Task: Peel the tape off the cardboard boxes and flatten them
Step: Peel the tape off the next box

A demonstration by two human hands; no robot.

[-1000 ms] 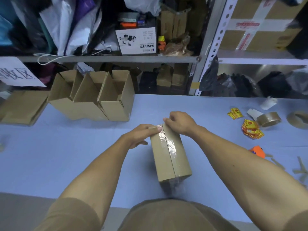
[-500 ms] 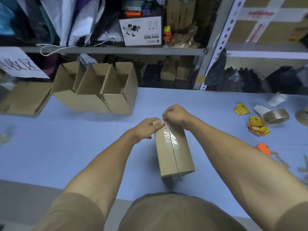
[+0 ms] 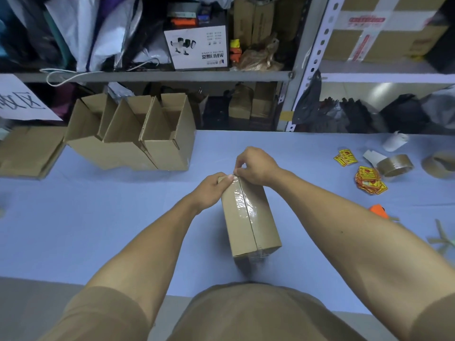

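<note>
The right hand [image 3: 256, 166] has lifted slightly, apparently pinching the clear tape [image 3: 243, 203] end (far edge); the left hand [image 3: 211, 190], fingers curled, grips the sealed cardboard box [image 3: 251, 222] on the counter [image 3: 98, 230].

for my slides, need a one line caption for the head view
Left hand steadies a sealed cardboard box while right hand pinches the clear tape at its far edge.

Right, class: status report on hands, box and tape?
Left hand steadies box. Right hand pinches tape at far edge. Tape still on. Nothing blocking.
</note>
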